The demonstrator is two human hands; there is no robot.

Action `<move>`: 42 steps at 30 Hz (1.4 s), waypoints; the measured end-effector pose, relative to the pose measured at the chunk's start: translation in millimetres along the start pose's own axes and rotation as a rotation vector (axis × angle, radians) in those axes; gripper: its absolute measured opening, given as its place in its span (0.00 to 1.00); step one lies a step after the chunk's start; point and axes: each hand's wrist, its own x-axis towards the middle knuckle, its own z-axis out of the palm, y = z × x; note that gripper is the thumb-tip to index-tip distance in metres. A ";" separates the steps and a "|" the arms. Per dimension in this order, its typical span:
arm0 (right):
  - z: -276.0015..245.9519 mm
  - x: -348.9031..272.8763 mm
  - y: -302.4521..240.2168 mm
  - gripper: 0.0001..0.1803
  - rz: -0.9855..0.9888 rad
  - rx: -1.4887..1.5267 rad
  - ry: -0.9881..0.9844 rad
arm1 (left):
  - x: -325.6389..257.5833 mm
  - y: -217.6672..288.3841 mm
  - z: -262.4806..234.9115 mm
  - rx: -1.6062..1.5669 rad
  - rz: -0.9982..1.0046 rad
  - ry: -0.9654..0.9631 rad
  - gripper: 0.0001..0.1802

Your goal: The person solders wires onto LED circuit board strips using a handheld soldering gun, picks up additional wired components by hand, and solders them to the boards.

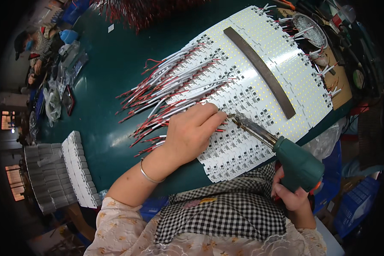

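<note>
Beneath both hands lies a broad sheet of white LED circuit boards, set with rows of yellow dots and small dark components. White and red wires are attached along its left part and fan out to the left. My left hand rests over the near wires, thumb and fingers pinched together on a wire at the boards; the fingers mostly hide it. My right hand grips a green soldering gun by its handle. Its metal tip reaches the boards just right of my left fingertips.
A curved dark bar lies across the boards. Stacked white boards stand at the left table edge. A metal dish of small parts sits at the far right. Red wire bundles lie at the back. Another person works at far left.
</note>
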 end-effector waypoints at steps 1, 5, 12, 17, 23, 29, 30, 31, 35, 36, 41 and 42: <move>0.0 0.1 0.1 0.28 -0.014 -0.058 -0.016 | 0.0 -0.1 0.2 0.001 0.001 0.001 0.19; 3.2 1.0 -4.8 0.28 0.026 -0.061 0.035 | -0.7 0.4 -0.7 0.009 0.000 -0.006 0.19; 13.9 3.7 -20.4 0.34 0.129 0.116 0.243 | -2.0 2.5 -2.1 0.024 -0.012 -0.035 0.19; 14.6 8.6 -22.8 0.36 0.093 0.171 0.334 | -3.5 1.7 -2.7 0.025 -0.017 -0.031 0.19; -0.2 2.9 -18.6 0.34 0.081 0.254 0.205 | 2.9 3.4 -12.4 -0.062 -0.058 -0.107 0.23; -1.7 10.6 -26.3 0.36 0.037 0.296 0.323 | 12.9 0.3 -29.7 0.049 0.011 0.012 0.26; -1.7 12.0 -28.0 0.36 0.038 0.294 0.328 | 20.6 13.7 -37.2 0.037 -0.140 -0.071 0.27; -1.4 14.5 -29.2 0.36 0.030 0.291 0.328 | 24.6 22.4 -41.5 0.034 -0.298 -0.151 0.29; -0.9 17.6 -31.0 0.36 0.035 0.290 0.289 | 20.3 5.3 -22.0 -0.048 -0.238 -0.196 0.32; -0.6 18.5 -31.0 0.36 0.034 0.293 0.285 | 19.7 5.3 -20.7 -0.032 -0.258 -0.244 0.33; 1.7 18.8 -33.6 0.35 0.047 0.298 0.333 | 20.4 5.8 -8.8 0.060 -0.299 -0.287 0.31; 0.2 19.0 -33.2 0.35 0.050 0.297 0.335 | 19.4 4.9 -6.3 0.049 -0.279 -0.252 0.28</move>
